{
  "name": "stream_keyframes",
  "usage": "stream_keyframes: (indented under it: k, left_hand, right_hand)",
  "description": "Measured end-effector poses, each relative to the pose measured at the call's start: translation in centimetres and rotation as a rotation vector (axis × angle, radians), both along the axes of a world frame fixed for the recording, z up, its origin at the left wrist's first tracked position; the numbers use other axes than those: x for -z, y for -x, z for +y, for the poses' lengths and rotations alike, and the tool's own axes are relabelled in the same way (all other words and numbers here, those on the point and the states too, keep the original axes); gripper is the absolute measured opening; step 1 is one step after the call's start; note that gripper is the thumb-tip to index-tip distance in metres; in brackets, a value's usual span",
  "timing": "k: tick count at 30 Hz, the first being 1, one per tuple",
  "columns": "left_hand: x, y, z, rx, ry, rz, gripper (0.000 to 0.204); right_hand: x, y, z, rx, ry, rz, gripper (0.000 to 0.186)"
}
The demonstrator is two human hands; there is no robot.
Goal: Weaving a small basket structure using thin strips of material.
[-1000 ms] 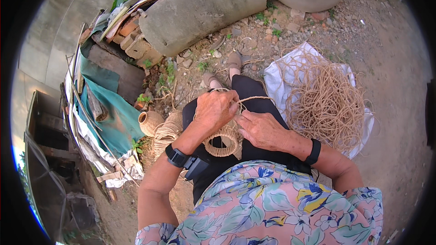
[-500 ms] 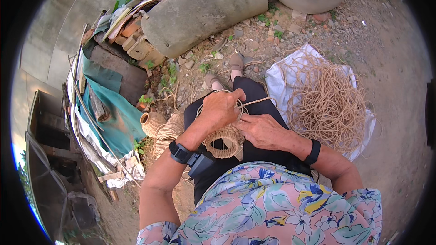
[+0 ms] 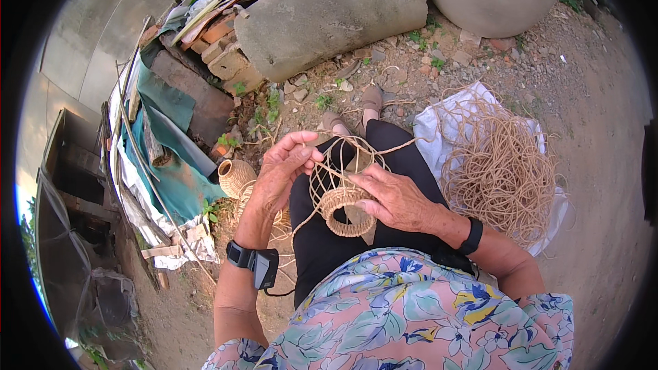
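A partly woven basket (image 3: 332,200) of tan cord rests over my lap, its round woven rim facing me and open loops of a thin frame spreading beyond it. My left hand (image 3: 282,170) is to the left of the frame, thumb and fingers pinching a strand of cord (image 3: 329,168) that runs across to the basket. On the basket's right side lies my right hand (image 3: 396,199), its thumb at the woven rim and its fingers closed against the weave. Another length of cord leads from the frame toward the right.
A large tangle of cord (image 3: 490,171) lies on a white sack (image 3: 430,127) to my right. Beside my left leg stands a finished-looking woven vessel (image 3: 235,175). Ahead is a concrete cylinder (image 3: 336,17); bricks, sticks and a green cloth (image 3: 168,164) are piled at left.
My left hand has moved left off the basket, drawing a strand out with it. The right hand stays at the basket's right side. The whole view has shifted slightly.
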State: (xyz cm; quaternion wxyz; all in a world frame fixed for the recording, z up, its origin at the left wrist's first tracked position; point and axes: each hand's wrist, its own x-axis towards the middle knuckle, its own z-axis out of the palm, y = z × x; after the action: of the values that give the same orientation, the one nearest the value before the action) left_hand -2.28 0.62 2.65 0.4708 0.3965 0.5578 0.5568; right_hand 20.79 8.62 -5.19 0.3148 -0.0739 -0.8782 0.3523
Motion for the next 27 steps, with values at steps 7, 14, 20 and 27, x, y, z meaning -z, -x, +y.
stream_keyframes:
  k: [7, 14, 20, 27]
  left_hand:
    - [2.3, -1.6, 7.1, 0.207, 0.097, 0.388, 0.026]
    - [0.2, -2.1, 6.6, 0.038, 0.057, 1.041, 0.038]
    - [-0.2, -2.2, 4.5, 0.331, 0.315, 0.984, 0.058]
    - [2.0, -2.9, 1.0, 0.186, 0.179, 0.423, 0.052]
  right_hand:
    - [-2.6, 0.7, -2.5, 0.163, -0.421, -0.306, 0.069]
    - [-2.6, 0.7, 0.6, -0.037, -0.154, -0.33, 0.055]
    - [-1.6, 0.6, 0.7, -0.035, -0.042, -0.239, 0.045]
    - [-1.2, 0.6, 0.0, 0.002, 0.19, -0.181, 0.05]
